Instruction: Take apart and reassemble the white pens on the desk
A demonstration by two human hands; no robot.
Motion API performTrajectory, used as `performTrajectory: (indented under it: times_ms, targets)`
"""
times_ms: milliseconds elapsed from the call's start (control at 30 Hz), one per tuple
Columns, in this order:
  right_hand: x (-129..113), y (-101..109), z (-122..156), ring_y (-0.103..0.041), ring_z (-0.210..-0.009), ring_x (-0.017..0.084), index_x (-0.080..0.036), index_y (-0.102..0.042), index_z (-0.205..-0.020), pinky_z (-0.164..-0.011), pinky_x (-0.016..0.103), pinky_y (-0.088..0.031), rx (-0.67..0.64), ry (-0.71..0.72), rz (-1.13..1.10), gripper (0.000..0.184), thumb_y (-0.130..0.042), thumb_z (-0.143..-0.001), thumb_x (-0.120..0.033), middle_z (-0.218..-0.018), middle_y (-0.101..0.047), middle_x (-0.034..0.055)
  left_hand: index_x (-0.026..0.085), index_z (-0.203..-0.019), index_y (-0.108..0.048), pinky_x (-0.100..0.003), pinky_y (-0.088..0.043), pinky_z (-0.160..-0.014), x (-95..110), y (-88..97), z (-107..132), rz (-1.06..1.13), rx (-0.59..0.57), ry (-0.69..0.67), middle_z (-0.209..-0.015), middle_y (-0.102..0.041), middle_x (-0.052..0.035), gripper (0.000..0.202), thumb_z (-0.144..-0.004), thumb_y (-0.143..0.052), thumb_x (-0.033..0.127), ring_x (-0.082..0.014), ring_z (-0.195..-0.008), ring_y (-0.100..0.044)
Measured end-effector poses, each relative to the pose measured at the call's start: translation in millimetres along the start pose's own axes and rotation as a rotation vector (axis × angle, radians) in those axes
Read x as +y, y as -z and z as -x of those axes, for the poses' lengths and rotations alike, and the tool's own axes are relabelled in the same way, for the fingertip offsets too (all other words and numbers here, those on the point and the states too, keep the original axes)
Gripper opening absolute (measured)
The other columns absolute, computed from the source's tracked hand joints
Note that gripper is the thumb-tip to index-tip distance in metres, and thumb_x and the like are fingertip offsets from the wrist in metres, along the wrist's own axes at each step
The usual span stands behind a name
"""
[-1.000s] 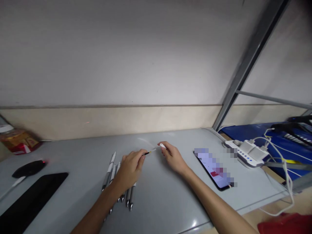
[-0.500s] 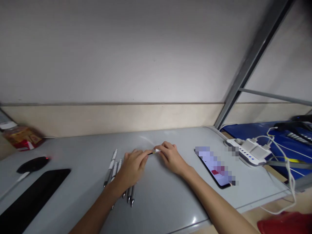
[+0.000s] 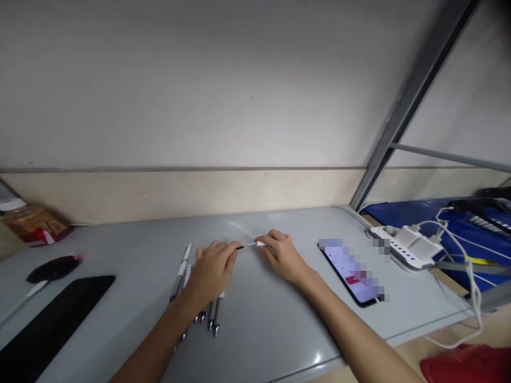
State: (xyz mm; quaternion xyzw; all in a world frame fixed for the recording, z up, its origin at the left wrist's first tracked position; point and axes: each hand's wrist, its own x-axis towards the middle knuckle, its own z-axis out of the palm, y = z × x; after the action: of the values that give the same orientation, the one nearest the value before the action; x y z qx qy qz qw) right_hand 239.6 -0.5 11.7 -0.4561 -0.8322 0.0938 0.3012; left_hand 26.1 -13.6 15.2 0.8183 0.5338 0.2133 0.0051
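Observation:
My left hand is closed on one end of a thin pen refill, dark near those fingers, then yellowish and pale. What else lies inside its fingers is hidden. In my right hand, the fingers pinch a white pen barrel, whose tapered end faces left. The refill spans the gap between both hands, just above the desk. Several white and grey pens lie under and beside my left wrist, partly covered by the forearm.
A phone with a lit screen lies on the grey desk to the right, near a white power strip with plugs and cables. At left are a black slab, a black round device and a jar.
My left hand has moved slightly left, away from my right hand. The gap has widened and more of the refill shows between them.

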Motion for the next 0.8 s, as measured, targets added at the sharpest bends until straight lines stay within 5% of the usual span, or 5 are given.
performTrajectory:
  times_ms: [333, 800]
  targets:
    - [-14.0, -11.3, 3.2, -0.05, -0.091, 0.019, -0.025, -0.056, -0.125, -0.08, 0.033, -0.031, -0.042, 0.094, 0.118, 0.032, -0.042, -0.097, -0.02, -0.097, -0.059, 0.008, 0.024, -0.107, -0.057, -0.037, -0.034, -0.081, 10.9, -7.0, 3.3, 0.061, -0.021, -0.06, -0.102, -0.065, -0.004, 0.031, -0.099, -0.028, 0.03, -0.0218, -0.098, -0.052]
    - [-16.2, -11.1, 2.7, -0.056, -0.087, 0.017, -0.017, -0.059, -0.105, -0.076, 0.029, -0.035, -0.037, 0.138, 0.065, 0.022, -0.039, -0.098, -0.024, -0.096, -0.065, 0.0062, 0.02, -0.091, -0.055, -0.036, -0.036, -0.078, 15.4, -10.0, 3.4, 0.059, 0.036, -0.107, -0.092, -0.06, -0.0051, 0.021, -0.096, -0.035, 0.025, -0.0223, -0.091, -0.049]
